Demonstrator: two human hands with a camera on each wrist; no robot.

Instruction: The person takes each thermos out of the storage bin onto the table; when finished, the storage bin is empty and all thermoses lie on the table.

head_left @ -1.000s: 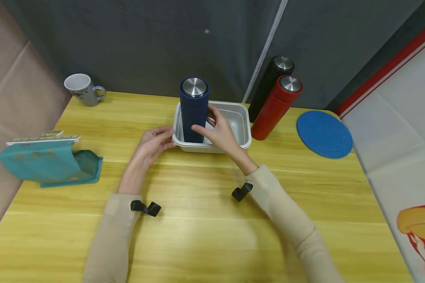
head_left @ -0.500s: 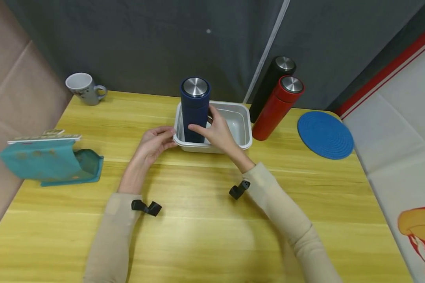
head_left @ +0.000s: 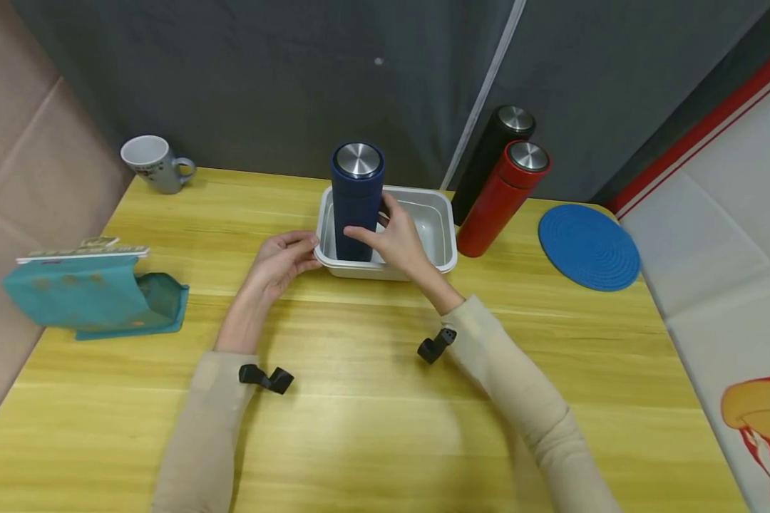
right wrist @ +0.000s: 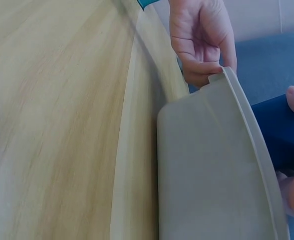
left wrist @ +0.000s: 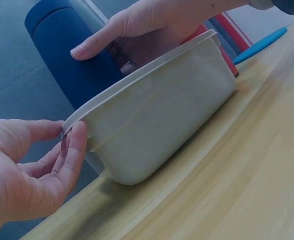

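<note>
A dark blue thermos bottle (head_left: pixel 354 206) with a steel-topped lid stands upright in the left part of a light grey rectangular bin (head_left: pixel 432 221). My right hand (head_left: pixel 399 239) holds the bottle from its right side, the thumb across its front and the fingers partly hidden behind it. At the bin's left end, my left hand (head_left: pixel 281 262) pinches the rim between thumb and fingers. The left wrist view shows that pinch up close, with the bin's wall (left wrist: pixel 156 115) facing the camera. Only a strip of the bottle (right wrist: pixel 281 130) appears in the right wrist view.
Right of the bin stand a red thermos (head_left: pixel 497 203) and a black thermos (head_left: pixel 488 157). A round blue mat (head_left: pixel 589 246) lies farther right. A grey mug (head_left: pixel 157 165) sits at the back left, and a teal bag (head_left: pixel 96 292) lies at the left edge.
The right thumb has shifted slightly left across the bottle. Otherwise both hands, the bottle and the bin hold their places; the head view has moved slightly.
</note>
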